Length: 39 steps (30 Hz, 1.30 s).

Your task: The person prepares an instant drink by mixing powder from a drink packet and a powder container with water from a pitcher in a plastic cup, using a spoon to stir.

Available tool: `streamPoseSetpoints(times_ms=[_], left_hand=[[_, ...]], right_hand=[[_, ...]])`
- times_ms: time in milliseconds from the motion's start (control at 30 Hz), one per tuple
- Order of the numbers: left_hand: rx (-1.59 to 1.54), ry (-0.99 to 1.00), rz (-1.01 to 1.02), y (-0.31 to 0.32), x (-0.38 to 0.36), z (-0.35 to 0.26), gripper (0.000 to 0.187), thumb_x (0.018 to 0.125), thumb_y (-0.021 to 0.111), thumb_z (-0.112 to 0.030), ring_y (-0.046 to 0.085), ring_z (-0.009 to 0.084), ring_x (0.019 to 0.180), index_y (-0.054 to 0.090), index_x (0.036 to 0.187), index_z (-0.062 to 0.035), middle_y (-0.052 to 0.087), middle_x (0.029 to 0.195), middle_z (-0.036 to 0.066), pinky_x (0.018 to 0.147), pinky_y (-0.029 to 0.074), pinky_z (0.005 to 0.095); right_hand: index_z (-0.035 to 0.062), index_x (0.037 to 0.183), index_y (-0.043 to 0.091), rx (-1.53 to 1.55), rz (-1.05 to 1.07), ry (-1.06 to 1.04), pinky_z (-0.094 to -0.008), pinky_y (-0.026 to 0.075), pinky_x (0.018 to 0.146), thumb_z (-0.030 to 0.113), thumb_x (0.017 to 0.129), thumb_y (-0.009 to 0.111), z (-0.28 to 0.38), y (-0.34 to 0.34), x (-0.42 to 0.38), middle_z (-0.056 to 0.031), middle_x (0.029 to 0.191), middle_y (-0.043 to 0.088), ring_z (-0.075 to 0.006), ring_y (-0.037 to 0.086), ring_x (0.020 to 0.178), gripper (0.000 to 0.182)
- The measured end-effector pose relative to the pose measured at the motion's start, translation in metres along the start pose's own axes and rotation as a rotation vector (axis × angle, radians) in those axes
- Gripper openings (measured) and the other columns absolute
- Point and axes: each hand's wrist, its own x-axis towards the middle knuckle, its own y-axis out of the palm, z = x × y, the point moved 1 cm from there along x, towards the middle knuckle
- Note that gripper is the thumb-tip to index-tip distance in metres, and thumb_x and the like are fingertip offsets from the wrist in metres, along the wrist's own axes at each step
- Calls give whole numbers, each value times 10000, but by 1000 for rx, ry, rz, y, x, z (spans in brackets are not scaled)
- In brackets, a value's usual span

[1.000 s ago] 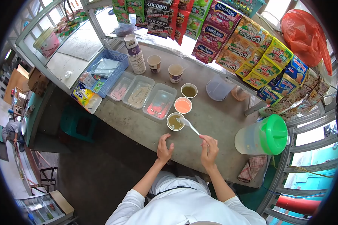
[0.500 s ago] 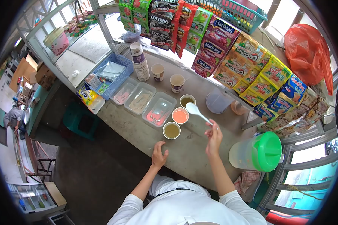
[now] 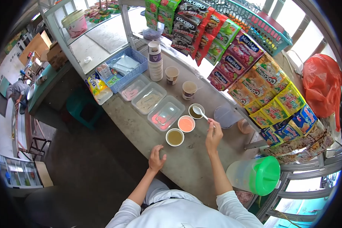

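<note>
My right hand (image 3: pixel 214 136) grips the handle of a white spoon (image 3: pixel 200 112), whose bowl is over the rear cup of dark liquid (image 3: pixel 194 114). In front of that cup stands a cup of pink-orange liquid (image 3: pixel 186 124), then a cup of olive liquid (image 3: pixel 174 137). Near the counter's front edge, my left hand (image 3: pixel 156 158) has its fingers apart and holds nothing. Two more paper cups (image 3: pixel 171 75) (image 3: pixel 189 90) stand farther back.
Three plastic tubs (image 3: pixel 166 113) and a blue basket (image 3: pixel 125 79) line the counter's left. A green-lidded jug (image 3: pixel 253 175) stands right. Sachets (image 3: pixel 274 108) hang behind. A person (image 3: pixel 18 92) is at far left.
My right hand has brought the spoon down to the rear cup. The view has shifted, with the counter items appearing lower and farther right. My left hand remains near the edge.
</note>
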Motion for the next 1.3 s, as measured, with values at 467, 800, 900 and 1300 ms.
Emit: streamPoseSetpoints(times_ms=[467,800,900,1300], left_hand=[[-563,-244,70,-22,21,25,296,965,515,-228,661,242,915,563,1061,48,610,1003,158,812,533,332],[-418,23,380,-105,147,79,193,915,563,-160,661,253,840,592,983,18,626,918,148,744,532,332],[-361,277,584,-106,153,75,135,864,600,-108,646,281,798,601,948,-3,626,880,148,712,521,352],[-566,538,1349,1,60,-69,236,863,654,-161,659,286,823,597,1045,-24,644,932,148,728,532,357]], right_hand=[[26,1060,632,725,-280,548,-204,394,583,303,1024,428,9,13,26,-47,868,638,-69,525,621,345],[10,978,629,51,-540,219,-241,382,592,228,1027,408,61,43,-16,-58,844,618,-92,512,631,314],[22,1042,597,373,-759,373,-238,368,572,276,1031,408,67,34,-59,-64,856,623,-87,514,626,316],[55,1154,592,-105,-1565,473,-165,256,445,347,1037,395,58,-164,-328,-38,911,624,-29,392,507,371]])
